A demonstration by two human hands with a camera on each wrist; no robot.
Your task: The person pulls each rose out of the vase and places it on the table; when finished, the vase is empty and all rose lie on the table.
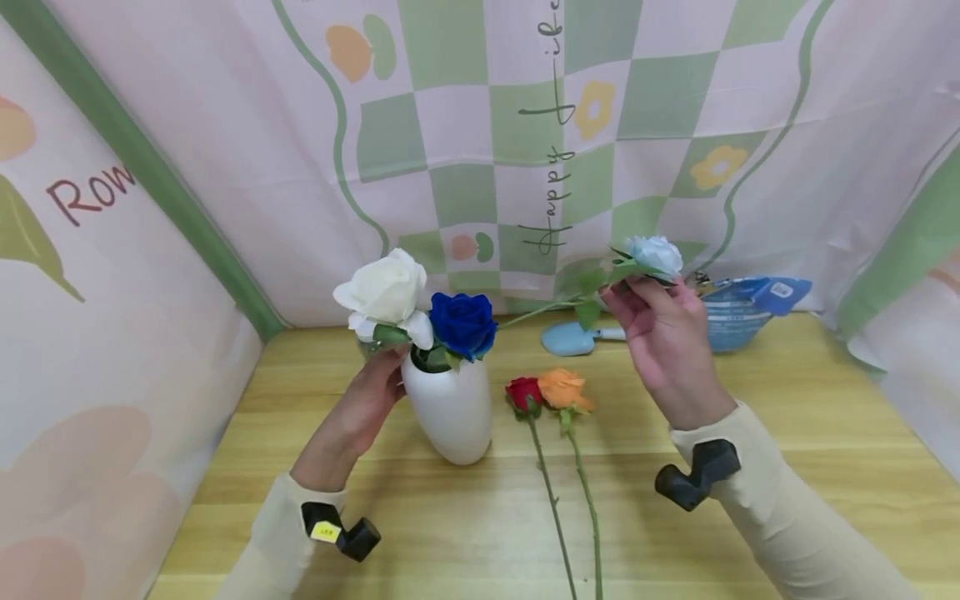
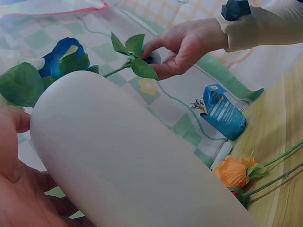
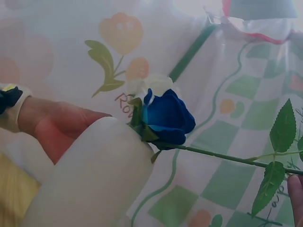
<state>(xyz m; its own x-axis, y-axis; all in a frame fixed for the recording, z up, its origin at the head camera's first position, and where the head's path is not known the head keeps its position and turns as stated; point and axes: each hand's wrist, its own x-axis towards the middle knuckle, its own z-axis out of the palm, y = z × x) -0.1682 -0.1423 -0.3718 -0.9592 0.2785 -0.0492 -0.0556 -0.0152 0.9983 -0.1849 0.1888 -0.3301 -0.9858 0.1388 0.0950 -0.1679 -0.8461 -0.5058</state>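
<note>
A white vase (image 1: 450, 412) stands on the table, with a white rose (image 1: 386, 292) and a dark blue rose (image 1: 463, 323) in its mouth. My left hand (image 1: 371, 404) holds the vase from the left side near the rim, its thumb and fingers against the wall in the left wrist view. Up on the right, my right hand (image 1: 667, 325) pinches a light blue rose (image 1: 655, 254) just below the bloom. That rose's green stem (image 3: 218, 155) slants toward the vase, and its far end is hidden behind the dark blue rose.
A red rose (image 1: 523, 393) and an orange rose (image 1: 564, 389) lie on the wooden table (image 1: 300, 425), stems toward the front edge. Behind them is a light blue toy shovel (image 1: 568, 339). A blue bag (image 1: 738, 317) stands at the back right, before the printed curtain (image 1: 465, 196).
</note>
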